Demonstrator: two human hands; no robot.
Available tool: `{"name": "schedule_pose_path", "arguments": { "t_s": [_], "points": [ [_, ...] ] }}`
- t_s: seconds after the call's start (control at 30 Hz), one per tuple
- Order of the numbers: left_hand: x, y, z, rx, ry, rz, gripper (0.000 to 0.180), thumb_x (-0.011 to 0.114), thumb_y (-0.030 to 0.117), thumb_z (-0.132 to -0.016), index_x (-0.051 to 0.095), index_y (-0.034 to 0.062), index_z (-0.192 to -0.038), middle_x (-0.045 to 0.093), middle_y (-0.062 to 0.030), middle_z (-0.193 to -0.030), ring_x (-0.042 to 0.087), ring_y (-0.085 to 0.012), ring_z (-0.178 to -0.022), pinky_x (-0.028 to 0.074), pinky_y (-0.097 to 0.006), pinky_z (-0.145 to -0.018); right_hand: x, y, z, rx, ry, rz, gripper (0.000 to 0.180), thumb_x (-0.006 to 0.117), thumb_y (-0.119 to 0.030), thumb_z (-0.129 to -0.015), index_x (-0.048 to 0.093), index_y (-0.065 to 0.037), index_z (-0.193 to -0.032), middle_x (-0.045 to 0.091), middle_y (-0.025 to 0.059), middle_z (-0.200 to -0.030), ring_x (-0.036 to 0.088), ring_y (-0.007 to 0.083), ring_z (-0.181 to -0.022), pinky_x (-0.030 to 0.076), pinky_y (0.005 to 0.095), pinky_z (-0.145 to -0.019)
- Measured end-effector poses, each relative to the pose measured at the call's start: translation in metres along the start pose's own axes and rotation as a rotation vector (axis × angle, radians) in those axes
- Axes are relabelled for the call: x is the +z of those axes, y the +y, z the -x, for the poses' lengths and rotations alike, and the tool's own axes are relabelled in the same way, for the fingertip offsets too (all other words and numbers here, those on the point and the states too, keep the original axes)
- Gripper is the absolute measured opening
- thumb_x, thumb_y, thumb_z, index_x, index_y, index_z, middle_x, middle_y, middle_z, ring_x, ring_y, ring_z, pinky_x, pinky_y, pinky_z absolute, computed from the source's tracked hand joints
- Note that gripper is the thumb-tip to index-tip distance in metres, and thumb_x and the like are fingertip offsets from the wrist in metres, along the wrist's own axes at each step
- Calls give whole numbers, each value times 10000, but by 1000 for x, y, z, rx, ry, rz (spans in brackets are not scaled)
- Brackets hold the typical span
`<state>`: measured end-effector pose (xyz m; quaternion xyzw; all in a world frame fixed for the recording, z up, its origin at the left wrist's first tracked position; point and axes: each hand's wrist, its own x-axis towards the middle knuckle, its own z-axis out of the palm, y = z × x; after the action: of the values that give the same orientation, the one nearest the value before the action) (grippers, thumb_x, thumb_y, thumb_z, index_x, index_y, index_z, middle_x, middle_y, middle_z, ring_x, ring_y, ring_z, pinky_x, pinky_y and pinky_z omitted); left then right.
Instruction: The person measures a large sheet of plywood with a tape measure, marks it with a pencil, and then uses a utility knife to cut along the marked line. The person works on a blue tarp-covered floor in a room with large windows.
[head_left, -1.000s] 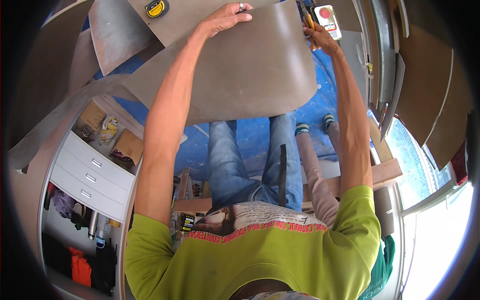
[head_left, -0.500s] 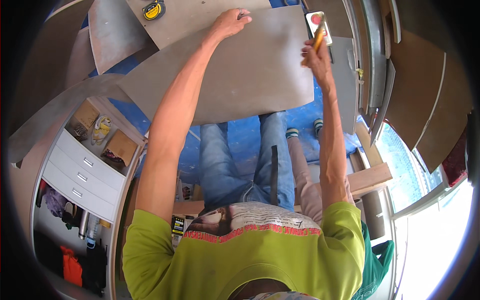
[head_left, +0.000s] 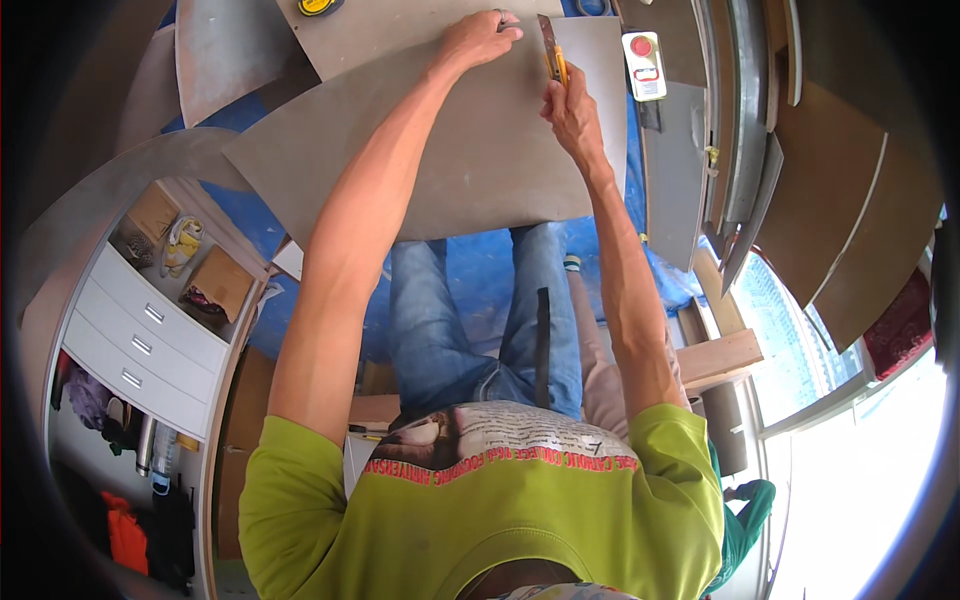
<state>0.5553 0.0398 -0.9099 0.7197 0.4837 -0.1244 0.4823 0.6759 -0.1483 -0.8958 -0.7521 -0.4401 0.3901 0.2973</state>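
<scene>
A large grey-brown sheet (head_left: 470, 150) lies in front of me, its near edge over my thighs. Above its far part is my left hand (head_left: 480, 40), fingers curled together; a small dark thing shows at the fingertips, too small to name. My right hand (head_left: 575, 112) is closed round the yellow handle of what looks like a utility knife (head_left: 558, 66). Its flat, dark blade points away from me over the sheet, a little right of my left hand.
A white rectangular container (head_left: 645, 85) with a red round mark stands right of the sheet. A yellow tape measure (head_left: 318, 6) lies at the far left. Boards (head_left: 845, 200) lean on the right, and a white drawer cabinet (head_left: 150, 335) is at left. Another person's green sleeve (head_left: 745, 520) shows at lower right.
My right hand has brought the knife left from beside the white container to over the sheet. My left hand has shifted slightly right and away. The view has moved slightly.
</scene>
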Motion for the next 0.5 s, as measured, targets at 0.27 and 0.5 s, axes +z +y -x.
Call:
{"name": "schedule_pose_path", "arguments": {
  "t_s": [0.27,0.5],
  "points": [
    [9,-5,-4,27,30,-20,368,594,425,-926,705,188,-1185,748,-90,-1031,690,-296,-1016,491,-443,-931,-4,-22,1,162,59,7,336,473,-164,-1049,459,-54,-1366,635,82,-792,656,181,-608,549,348,-589],
    [18,-13,-9,55,103,-23,347,590,444,-926,711,220,-1161,748,-81,-1015,683,-301,-1025,443,-488,-975,-1,-22,-3,130,70,92,338,482,-177,-1041,449,-82,-1364,632,117,-755,656,231,-578,534,376,-568]
  ]
}}
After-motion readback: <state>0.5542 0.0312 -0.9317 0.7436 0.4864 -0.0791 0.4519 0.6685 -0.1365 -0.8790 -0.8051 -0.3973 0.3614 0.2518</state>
